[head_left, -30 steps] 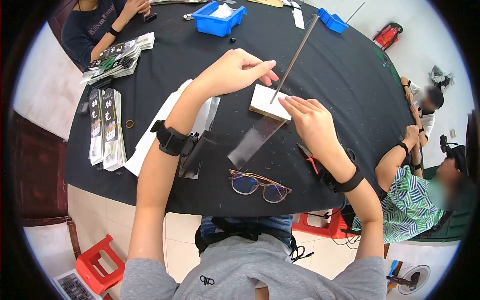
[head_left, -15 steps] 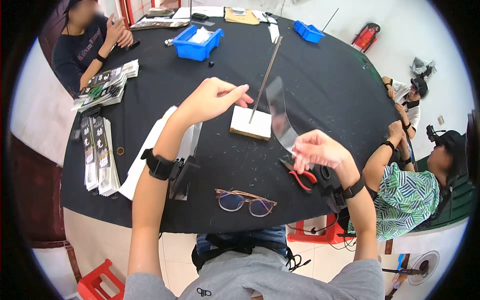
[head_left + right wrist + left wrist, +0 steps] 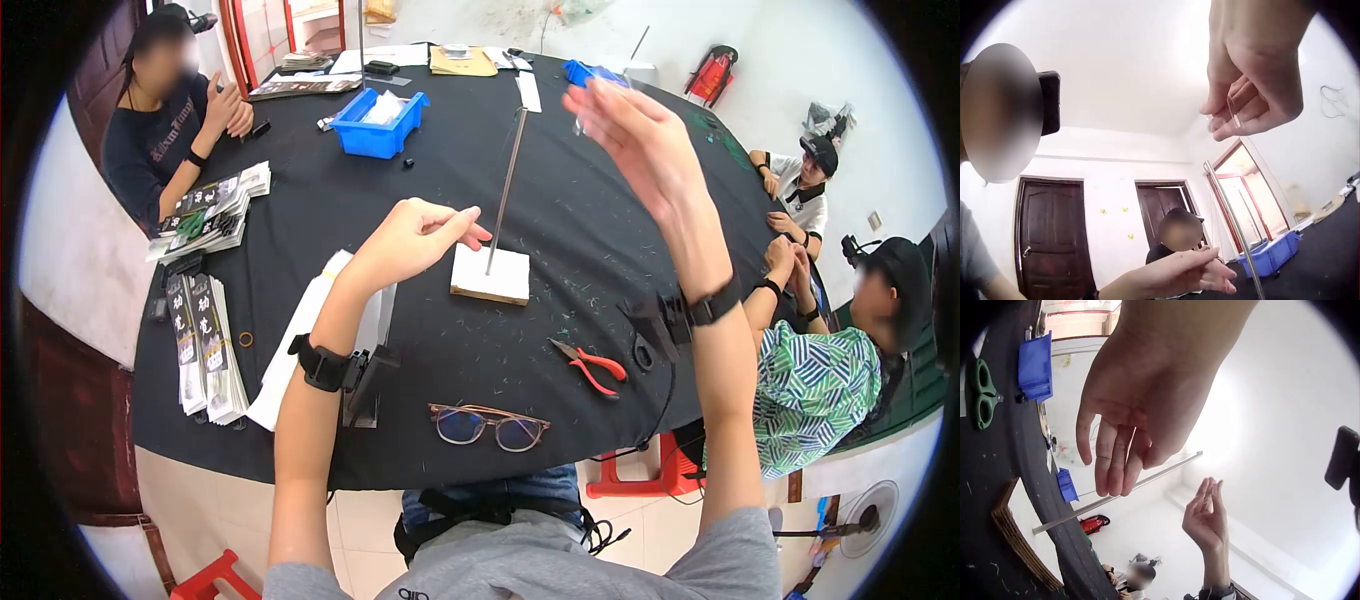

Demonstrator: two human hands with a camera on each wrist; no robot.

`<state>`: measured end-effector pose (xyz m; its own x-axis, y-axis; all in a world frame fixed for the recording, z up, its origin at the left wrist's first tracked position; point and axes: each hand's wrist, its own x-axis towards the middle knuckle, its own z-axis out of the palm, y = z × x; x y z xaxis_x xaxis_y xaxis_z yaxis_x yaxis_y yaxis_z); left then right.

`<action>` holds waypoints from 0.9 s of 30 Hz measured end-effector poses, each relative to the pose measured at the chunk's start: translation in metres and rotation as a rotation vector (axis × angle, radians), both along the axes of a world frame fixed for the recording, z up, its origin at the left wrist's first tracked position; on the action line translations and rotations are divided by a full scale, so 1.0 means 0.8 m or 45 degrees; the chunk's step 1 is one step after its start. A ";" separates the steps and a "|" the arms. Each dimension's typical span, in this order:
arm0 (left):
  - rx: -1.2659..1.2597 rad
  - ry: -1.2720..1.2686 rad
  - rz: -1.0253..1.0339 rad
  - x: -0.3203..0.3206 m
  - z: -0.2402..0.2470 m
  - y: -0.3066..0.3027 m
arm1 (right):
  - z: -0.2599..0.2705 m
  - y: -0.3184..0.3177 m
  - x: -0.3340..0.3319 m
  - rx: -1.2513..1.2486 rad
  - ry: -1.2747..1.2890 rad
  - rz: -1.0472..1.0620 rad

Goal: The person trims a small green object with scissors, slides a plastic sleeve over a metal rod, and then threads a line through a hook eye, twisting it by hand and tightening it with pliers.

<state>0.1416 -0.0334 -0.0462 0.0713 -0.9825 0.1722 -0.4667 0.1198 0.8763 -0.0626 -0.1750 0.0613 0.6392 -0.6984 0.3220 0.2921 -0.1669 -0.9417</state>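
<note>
In the head view my left hand (image 3: 415, 243) hovers just left of a thin metal rod (image 3: 508, 185), which stands upright in a white-topped block (image 3: 490, 272). Its thumb lies close to the index finger, while the other fingers hang fairly straight in the left wrist view; I cannot tell whether a fine line is between them. My right hand (image 3: 640, 145) is raised to the right of the rod's top. Its thumb and fingers pinch a clear plastic strip (image 3: 1236, 119), mostly hidden by the hand or see-through.
Red-handled pliers (image 3: 590, 368), black scissors handles (image 3: 643, 352) and eyeglasses (image 3: 490, 427) lie in front. White sheets (image 3: 300, 350) and stacked printed packets (image 3: 207, 345) are on the left. Behind is a blue bin (image 3: 378, 130). Other people sit around the table.
My right hand has moved away from the block and up, taking the clear strip off the table area beside it. The left hand stays beside the rod. The head view has tilted up.
</note>
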 end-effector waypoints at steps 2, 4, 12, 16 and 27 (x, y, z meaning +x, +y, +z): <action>-0.015 0.018 -0.008 -0.001 -0.001 0.000 | 0.005 -0.008 0.024 -0.017 -0.070 0.052; -0.004 0.009 -0.009 0.000 -0.001 0.000 | 0.005 -0.005 0.041 -0.015 -0.083 0.041; 0.023 0.022 -0.021 0.001 -0.002 0.000 | 0.001 -0.002 0.062 0.056 -0.115 0.078; 0.022 -0.014 -0.017 0.002 -0.003 -0.002 | -0.002 0.001 0.064 0.035 -0.102 0.110; -0.004 0.000 -0.012 0.004 -0.008 -0.004 | -0.001 0.006 0.058 -0.059 -0.026 0.121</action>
<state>0.1450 -0.0367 -0.0530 0.0620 -0.9825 0.1755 -0.4656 0.1271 0.8758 -0.0165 -0.1700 0.0605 0.6946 -0.6190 0.3665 0.3277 -0.1812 -0.9272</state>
